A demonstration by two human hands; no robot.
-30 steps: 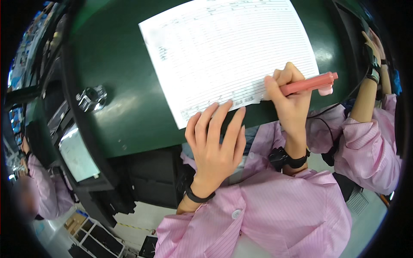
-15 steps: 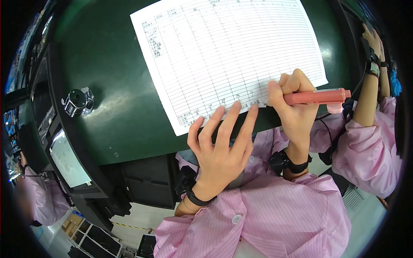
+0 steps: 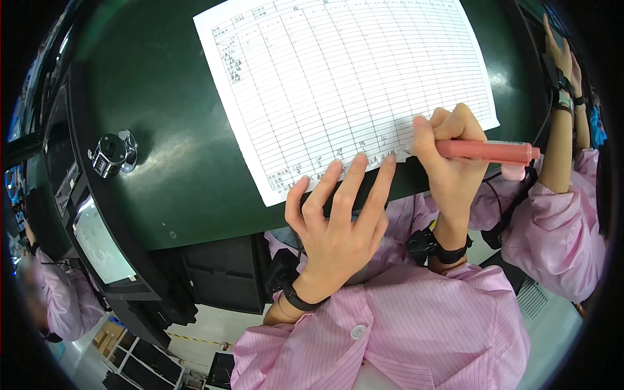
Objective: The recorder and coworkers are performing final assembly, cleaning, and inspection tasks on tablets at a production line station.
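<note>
Your left hand (image 3: 341, 221), fingers spread, is pinning the form sheet (image 3: 344, 84) while your right hand (image 3: 452, 156) is gripping the pink pen (image 3: 487, 151) at its lower edge.

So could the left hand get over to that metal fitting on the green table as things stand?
Probably yes: the left hand lies flat on the paper's near edge, holding nothing, and only bare green table lies between it and the metal fitting.

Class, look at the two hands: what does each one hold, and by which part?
The right hand grips a pink pen near its writing end. The left hand holds nothing; its fingertips press the printed sheet's lower edge.
</note>
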